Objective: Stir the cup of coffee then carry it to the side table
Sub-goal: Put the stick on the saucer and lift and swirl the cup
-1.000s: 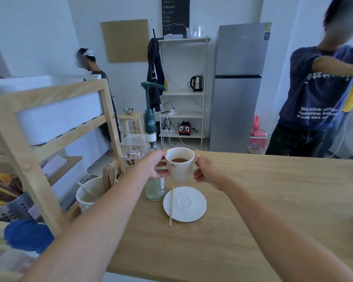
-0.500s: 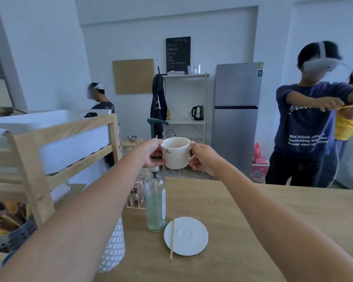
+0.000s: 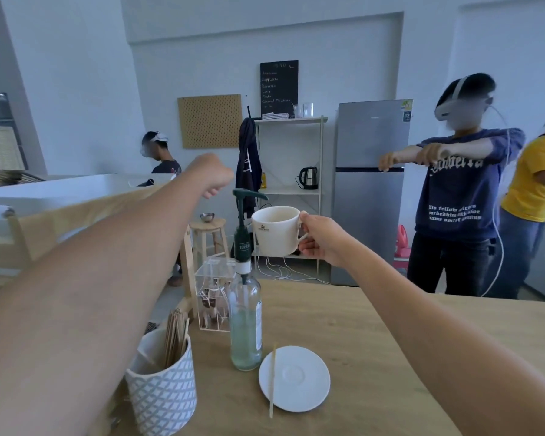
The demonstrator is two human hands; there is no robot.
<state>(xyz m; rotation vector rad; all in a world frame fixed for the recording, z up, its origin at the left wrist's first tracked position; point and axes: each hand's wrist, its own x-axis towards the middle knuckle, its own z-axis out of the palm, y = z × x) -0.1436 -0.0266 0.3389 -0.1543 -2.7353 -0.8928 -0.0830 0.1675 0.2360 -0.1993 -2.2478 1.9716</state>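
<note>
Lifting the cup clear of the wooden table, I carry it in my right hand alone, fingers wrapped around the handle and pinching it tight. The cup hangs in the air, well above the white saucer and just to the right of the pump bottle, upright or very nearly so. Its coffee cannot be seen from this low angle. A wooden stir stick lies across the saucer's left edge, which suggests the stirring is done and the stick laid down. What is left is the carry itself: the cup has not reached any side table, and I judge the small round stool by the far wall, with a metal bowl on it, a possible landing spot, though I cannot be sure. My left hand is raised higher than the cup and off to its left, curled into a loose fist and holding nothing. Both arms are stretched forward. Other people in headsets stand beyond the table, so the path needs care.
</note>
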